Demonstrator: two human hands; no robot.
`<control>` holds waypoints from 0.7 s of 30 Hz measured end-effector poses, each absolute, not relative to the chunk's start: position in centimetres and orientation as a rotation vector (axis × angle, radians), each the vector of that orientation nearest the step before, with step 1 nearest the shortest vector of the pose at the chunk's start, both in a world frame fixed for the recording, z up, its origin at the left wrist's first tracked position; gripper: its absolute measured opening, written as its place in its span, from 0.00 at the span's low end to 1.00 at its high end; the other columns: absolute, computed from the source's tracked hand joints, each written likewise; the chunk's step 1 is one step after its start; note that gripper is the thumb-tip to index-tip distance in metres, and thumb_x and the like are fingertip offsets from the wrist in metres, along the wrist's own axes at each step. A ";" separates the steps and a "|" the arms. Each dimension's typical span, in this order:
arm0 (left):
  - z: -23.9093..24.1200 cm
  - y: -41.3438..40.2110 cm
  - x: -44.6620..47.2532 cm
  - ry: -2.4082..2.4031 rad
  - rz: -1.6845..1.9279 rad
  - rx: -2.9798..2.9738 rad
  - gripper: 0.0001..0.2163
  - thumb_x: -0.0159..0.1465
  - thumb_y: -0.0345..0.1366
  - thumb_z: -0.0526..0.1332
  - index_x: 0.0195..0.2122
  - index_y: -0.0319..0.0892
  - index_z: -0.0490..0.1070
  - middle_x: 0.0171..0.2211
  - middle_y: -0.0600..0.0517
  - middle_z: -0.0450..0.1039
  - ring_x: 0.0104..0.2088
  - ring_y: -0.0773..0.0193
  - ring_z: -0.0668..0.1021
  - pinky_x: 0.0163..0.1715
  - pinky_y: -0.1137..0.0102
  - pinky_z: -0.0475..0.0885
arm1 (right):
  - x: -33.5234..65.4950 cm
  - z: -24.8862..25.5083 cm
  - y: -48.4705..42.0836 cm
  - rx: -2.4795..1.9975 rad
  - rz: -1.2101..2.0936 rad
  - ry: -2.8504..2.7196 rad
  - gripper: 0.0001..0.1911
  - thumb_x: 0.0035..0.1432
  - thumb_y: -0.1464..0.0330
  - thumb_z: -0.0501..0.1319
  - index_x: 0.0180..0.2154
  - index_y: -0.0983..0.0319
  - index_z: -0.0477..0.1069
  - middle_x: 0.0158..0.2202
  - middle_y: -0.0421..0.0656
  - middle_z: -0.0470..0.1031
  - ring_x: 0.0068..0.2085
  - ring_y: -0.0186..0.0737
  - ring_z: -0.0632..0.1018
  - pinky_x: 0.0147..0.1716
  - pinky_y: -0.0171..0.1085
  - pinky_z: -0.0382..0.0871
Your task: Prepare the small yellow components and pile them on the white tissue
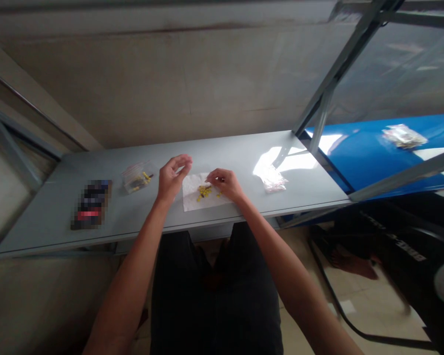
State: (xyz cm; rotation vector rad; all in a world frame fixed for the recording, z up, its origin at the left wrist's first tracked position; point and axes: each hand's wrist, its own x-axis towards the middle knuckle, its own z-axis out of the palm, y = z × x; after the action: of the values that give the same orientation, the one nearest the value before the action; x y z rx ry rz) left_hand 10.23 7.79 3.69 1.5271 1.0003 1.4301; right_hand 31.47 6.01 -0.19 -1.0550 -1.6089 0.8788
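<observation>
A white paper sheet (190, 200) lies near the front edge of the grey shelf, with a loose pile of small yellow pieces (204, 192) on it. Just left of the sheet, my left hand (173, 176) is raised with curved fingers and a gap between thumb and fingers; nothing shows in it. My right hand (225, 183) hovers over the sheet's right side, close to the pile, its fingertips drawn together. Whatever they may hold is too small to make out. A few yellow pieces lie under that hand, partly hidden.
Left on the grey shelf (133, 217) are a clear bag (136, 178) with yellow and dark pieces and a blurred dark item (92, 204). Right is a shiny clear bag (274, 180). Beyond a metal post, a blue surface (358, 158) carries another bag (405, 136). Someone sits at lower right.
</observation>
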 end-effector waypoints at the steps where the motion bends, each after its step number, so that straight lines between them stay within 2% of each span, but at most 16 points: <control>1: 3.3 7.7 10.1 1.004 1.441 1.499 0.23 0.60 0.50 0.72 0.51 0.42 0.76 0.51 0.42 0.81 0.52 0.55 0.82 0.58 0.57 0.76 | 31.5 -0.3 6.0 -1.052 0.892 -1.584 0.10 0.59 0.62 0.65 0.34 0.61 0.80 0.35 0.45 0.84 0.35 0.39 0.79 0.35 0.37 0.68; 7: 1.5 6.1 9.2 1.033 1.270 1.534 0.26 0.59 0.55 0.72 0.51 0.42 0.76 0.51 0.40 0.81 0.50 0.54 0.83 0.54 0.59 0.77 | 31.3 -0.1 5.9 -1.061 0.967 -1.458 0.16 0.54 0.55 0.70 0.33 0.61 0.78 0.33 0.45 0.83 0.33 0.40 0.80 0.34 0.37 0.70; 11: 1.3 5.3 8.7 1.024 1.249 1.596 0.24 0.68 0.57 0.61 0.48 0.40 0.78 0.47 0.42 0.82 0.46 0.57 0.83 0.50 0.62 0.78 | 31.5 0.3 5.7 -1.074 0.986 -1.390 0.19 0.54 0.51 0.69 0.34 0.61 0.75 0.32 0.44 0.82 0.34 0.40 0.80 0.33 0.36 0.70; 17: 0.5 4.5 7.8 1.331 1.264 1.837 0.13 0.68 0.44 0.62 0.45 0.42 0.79 0.45 0.45 0.83 0.46 0.58 0.82 0.49 0.65 0.77 | 31.5 0.5 5.6 -1.163 1.081 -1.293 0.21 0.58 0.47 0.65 0.38 0.57 0.67 0.29 0.41 0.79 0.23 0.31 0.68 0.23 0.34 0.61; 21: 1.0 3.9 7.1 1.374 1.219 2.035 0.11 0.67 0.38 0.59 0.43 0.43 0.80 0.45 0.47 0.82 0.46 0.58 0.81 0.51 0.63 0.75 | 33.0 0.9 4.7 -1.184 1.073 -1.251 0.18 0.59 0.52 0.64 0.41 0.57 0.67 0.28 0.40 0.78 0.21 0.30 0.67 0.22 0.34 0.59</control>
State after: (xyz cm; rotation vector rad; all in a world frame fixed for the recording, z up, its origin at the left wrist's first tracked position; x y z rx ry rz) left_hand 7.09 3.89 0.99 2.0351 1.3742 1.2191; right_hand 32.96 4.73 0.93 -1.1838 -1.2513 1.0729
